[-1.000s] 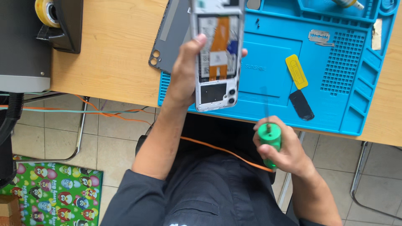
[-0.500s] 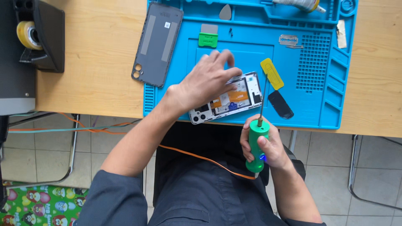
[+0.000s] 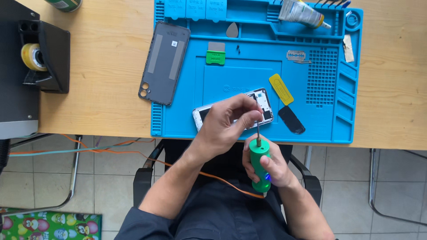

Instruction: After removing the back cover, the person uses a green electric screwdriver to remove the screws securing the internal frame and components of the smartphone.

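An opened phone (image 3: 262, 100) with a white frame lies at the front of the blue work mat (image 3: 240, 75). My left hand (image 3: 227, 124) rests over the phone, and its fingertips pinch the thin metal bit of a green electric screwdriver (image 3: 260, 164). My right hand (image 3: 273, 166) is wrapped around the screwdriver's body just off the table's front edge, tip pointing up toward the phone. The phone's grey back cover (image 3: 162, 62) lies on the mat's left edge, partly on the wooden table (image 3: 111, 66).
On the mat lie a yellow pry tool (image 3: 281, 89), a black oval piece (image 3: 291, 119), a green tool (image 3: 215, 57), a grey pick (image 3: 232, 30) and a glue tube (image 3: 300, 13). A black tape dispenser (image 3: 44, 58) stands at the left. Orange cable (image 3: 133, 153) runs under the table.
The phone went from held up in my left hand to lying flat on the mat. My left hand's fingers now pinch the screwdriver bit, and the right hand has brought the screwdriver closer.
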